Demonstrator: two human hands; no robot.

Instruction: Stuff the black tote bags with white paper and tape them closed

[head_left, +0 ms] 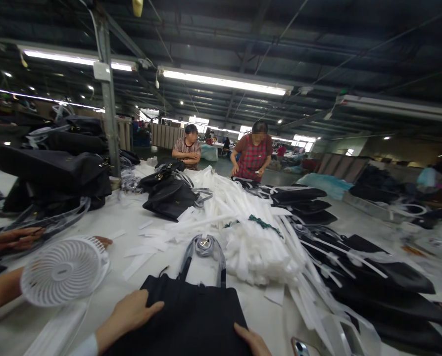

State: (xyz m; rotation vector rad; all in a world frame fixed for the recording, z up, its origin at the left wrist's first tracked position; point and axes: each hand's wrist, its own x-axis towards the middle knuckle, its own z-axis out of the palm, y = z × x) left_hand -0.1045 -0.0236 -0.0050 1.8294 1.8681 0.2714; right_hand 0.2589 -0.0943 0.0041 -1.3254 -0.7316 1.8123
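Observation:
A black handbag [191, 316] lies in front of me on the white table. Its two handles [186, 262] are wrapped in clear plastic and stretch away from me, with a small gold clasp between them. My left hand [127, 314] grips the bag's left edge, thumb lying across the front. At the right edge my right hand [252, 341] holds the bag, one digit showing on the front and the rest out of sight. The bag's lower part is cut off by the frame.
A white fan [63, 272] stands left, near another person's hands [13, 240]. White strips [258, 252] are heaped beyond the bag. Black bags are stacked left [57, 173] and right [384, 282]. A phone [298, 347] lies at the lower right. Two people stand across the table.

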